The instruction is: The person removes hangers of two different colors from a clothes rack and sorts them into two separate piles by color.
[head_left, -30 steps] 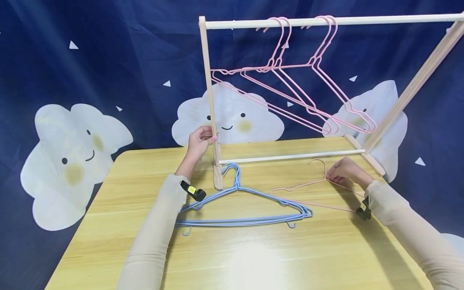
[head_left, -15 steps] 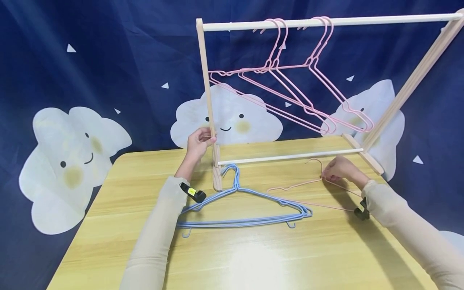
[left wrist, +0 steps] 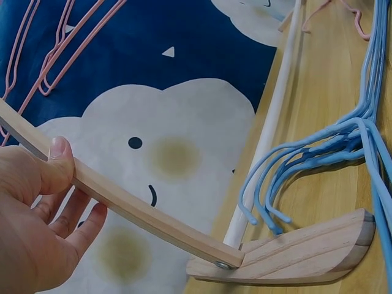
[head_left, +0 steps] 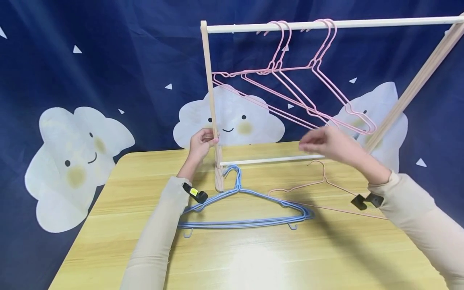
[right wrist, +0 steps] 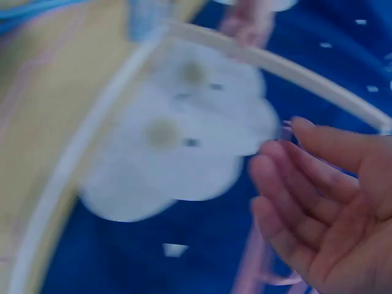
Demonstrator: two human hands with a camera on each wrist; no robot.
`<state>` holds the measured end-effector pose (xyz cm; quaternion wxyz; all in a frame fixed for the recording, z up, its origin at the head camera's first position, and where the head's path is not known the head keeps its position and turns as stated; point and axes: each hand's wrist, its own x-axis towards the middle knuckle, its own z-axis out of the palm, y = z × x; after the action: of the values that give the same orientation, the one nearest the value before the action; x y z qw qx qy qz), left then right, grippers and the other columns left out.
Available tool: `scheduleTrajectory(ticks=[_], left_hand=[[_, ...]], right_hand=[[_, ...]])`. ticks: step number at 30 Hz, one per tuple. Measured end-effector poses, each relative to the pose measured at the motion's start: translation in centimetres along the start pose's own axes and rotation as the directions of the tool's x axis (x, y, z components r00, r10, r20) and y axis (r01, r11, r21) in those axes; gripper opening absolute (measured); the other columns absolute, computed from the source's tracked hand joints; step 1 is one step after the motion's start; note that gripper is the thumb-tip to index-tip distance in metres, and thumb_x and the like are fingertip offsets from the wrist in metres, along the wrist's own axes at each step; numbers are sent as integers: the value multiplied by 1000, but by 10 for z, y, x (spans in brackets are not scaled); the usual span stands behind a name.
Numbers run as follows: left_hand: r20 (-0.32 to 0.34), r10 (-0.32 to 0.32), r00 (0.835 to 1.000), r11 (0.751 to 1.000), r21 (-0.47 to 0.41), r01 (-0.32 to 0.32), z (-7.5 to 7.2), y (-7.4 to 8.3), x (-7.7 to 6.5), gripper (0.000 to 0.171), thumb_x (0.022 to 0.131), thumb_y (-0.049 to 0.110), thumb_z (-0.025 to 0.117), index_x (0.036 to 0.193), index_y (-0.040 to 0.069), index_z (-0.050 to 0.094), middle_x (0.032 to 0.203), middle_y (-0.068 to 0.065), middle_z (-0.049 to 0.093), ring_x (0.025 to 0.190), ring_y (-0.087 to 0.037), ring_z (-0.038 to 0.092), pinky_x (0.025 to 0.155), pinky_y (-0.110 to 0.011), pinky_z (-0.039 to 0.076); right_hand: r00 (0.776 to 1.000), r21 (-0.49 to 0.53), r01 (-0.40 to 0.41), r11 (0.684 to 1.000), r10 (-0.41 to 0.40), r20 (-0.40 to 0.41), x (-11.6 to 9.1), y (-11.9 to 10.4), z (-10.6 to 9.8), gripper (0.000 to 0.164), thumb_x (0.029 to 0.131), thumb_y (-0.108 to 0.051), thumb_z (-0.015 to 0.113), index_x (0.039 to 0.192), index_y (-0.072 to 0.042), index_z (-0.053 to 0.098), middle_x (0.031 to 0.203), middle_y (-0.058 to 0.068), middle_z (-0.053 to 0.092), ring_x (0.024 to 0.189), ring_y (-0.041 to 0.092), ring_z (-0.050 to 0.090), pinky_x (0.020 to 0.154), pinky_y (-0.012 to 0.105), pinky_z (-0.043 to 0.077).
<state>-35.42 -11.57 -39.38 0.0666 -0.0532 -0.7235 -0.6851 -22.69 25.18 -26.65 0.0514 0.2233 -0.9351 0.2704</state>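
Observation:
A wooden clothes rack with a white top rail point(head_left: 391, 23) stands on the table. My left hand point(head_left: 200, 145) grips its left wooden post point(head_left: 210, 84), and the left wrist view shows thumb and fingers either side of the post point(left wrist: 141, 211). Raised above the lower rail is my right hand point(head_left: 335, 147), holding nothing, its fingers loosely bent in the right wrist view. Several pink hangers point(head_left: 293, 82) hang from the top rail just behind that hand. Below it, a lone pink hanger point(head_left: 304, 186) lies on the table, partly hidden by the right wrist strap.
Several blue hangers point(head_left: 250, 221) lie stacked at the table's middle, hooks beside the rack's left foot point(head_left: 219, 179). The lower rail point(head_left: 268, 161) runs low across the rack. A dark blue curtain point(head_left: 145, 60) with clouds hangs behind the table point(head_left: 119, 245).
My right hand has let go of the pink hanger on the table and risen up and left towards the hung ones. The left hand keeps its grip on the post.

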Motion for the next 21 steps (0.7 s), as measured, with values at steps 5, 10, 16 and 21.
scheduleTrajectory(ticks=[5, 10, 16, 21], left_hand=[[1, 22, 1000, 999, -24, -22, 0, 1, 0, 31, 90, -5, 71, 121, -4, 64, 113, -14, 75, 94, -10, 67, 92, -24, 56], [-7, 32, 999, 999, -29, -32, -1, 1, -1, 29, 90, -5, 71, 119, -4, 65, 100, -1, 75, 90, -8, 67, 87, -20, 56], [-5, 26, 1000, 1000, -11, -26, 0, 3, -3, 31, 91, -5, 71, 120, -4, 65, 114, -16, 74, 92, -9, 67, 92, -25, 57], [-10, 14, 1000, 1000, 4, -14, 2, 3, -4, 31, 90, -5, 71, 121, -3, 65, 120, -22, 71, 95, -13, 67, 96, -30, 57]], right_hand=[[935, 5, 59, 998, -54, -351, 20, -27, -31, 11, 92, -12, 76, 98, -2, 78, 79, -8, 75, 64, -8, 59, 58, 7, 47], [905, 49, 6, 999, 15, -425, 46, -36, -48, 21, 93, -21, 76, 102, -2, 79, 70, -32, 63, 64, -8, 60, 55, 8, 43], [913, -15, -28, 1000, 19, -408, 74, -42, -51, 25, 95, -24, 74, 108, -4, 78, 98, 12, 79, 70, -13, 58, 62, 5, 44], [916, -86, -34, 996, -3, -401, 89, -45, -44, 24, 95, -20, 73, 109, 0, 77, 104, 21, 77, 81, 12, 72, 65, 3, 42]])
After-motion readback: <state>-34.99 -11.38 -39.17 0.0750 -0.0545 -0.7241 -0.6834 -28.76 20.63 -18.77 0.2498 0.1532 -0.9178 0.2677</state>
